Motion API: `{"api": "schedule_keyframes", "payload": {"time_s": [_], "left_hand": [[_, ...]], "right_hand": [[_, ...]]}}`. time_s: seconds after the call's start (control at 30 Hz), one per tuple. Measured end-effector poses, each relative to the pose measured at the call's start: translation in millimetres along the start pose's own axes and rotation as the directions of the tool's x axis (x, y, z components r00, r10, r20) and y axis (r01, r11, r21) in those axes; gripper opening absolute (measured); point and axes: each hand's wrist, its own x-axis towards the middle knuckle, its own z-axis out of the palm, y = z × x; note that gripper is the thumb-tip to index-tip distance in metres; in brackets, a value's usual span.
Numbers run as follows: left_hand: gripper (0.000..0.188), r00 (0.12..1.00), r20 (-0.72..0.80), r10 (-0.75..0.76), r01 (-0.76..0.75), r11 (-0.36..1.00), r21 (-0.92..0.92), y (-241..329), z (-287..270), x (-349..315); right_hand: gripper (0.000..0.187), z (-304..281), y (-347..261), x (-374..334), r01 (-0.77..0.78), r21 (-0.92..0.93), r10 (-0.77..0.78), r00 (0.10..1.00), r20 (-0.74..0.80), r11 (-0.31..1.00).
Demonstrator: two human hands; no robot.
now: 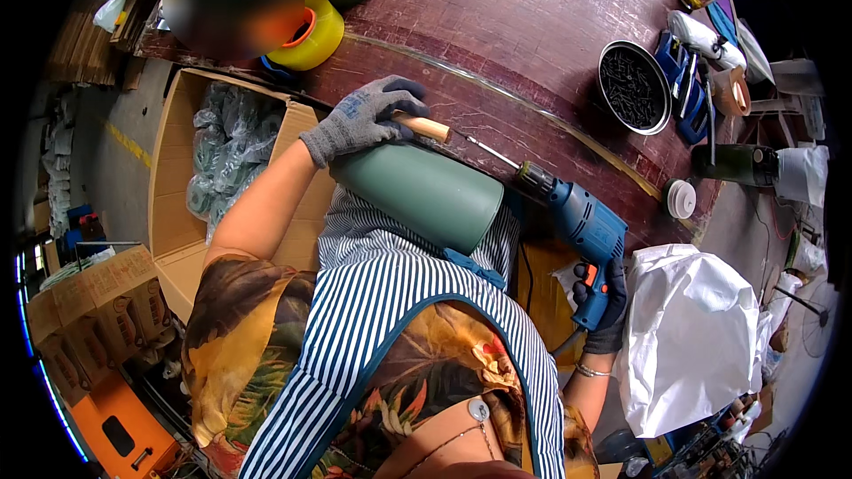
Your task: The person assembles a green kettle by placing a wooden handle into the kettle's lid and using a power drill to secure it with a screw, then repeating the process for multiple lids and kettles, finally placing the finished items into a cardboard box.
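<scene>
My left hand (366,117), in a grey glove, is closed around a short light wooden handle (424,128) above a green cylinder (422,195). The cylinder lies on its side between my striped apron (373,302) and the table edge. My right hand (605,306), in a dark glove, grips a blue power drill (586,226) with fingers at its orange trigger. The drill's long bit (488,149) points up and left at the end of the wooden handle. I cannot tell whether the bit's tip touches the wood.
A round tin of dark screws (632,87) stands on the dark red table (532,18), with a white roll (680,199) nearer. White sacking (688,337) lies at right. A carton (173,186) of plastic-wrapped items stands left. A yellow tape roll (315,35) sits near a blurred patch.
</scene>
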Motion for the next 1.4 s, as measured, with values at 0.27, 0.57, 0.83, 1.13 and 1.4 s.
{"api": "schedule_keyframes", "payload": {"time_s": [0.27,0.57,0.83,1.13,1.4], "left_hand": [[0.062,0.993,0.041,0.110,-0.103,0.986,-0.134,-3,1,-1],[0.047,0.988,0.101,-0.115,0.152,0.828,-0.540,1,1,8],[0.039,0.973,0.119,-0.200,0.232,0.825,-0.515,2,2,11],[0.036,0.979,0.133,-0.153,0.198,0.860,-0.471,-4,4,15],[0.034,0.980,0.129,-0.150,0.193,0.875,-0.444,-1,1,15]], "right_hand": [[0.049,6,-7,-3,0.008,-0.120,-0.019,0.996,-0.091,0.993],[0.048,17,-13,1,-0.050,-0.041,0.050,0.999,-0.004,0.998],[0.059,56,-20,27,-0.184,0.011,0.183,0.982,0.045,0.983],[0.059,53,-24,34,-0.230,-0.066,0.233,0.971,0.048,0.971],[0.064,62,-16,37,-0.204,-0.094,0.199,0.978,-0.058,0.974]]}}
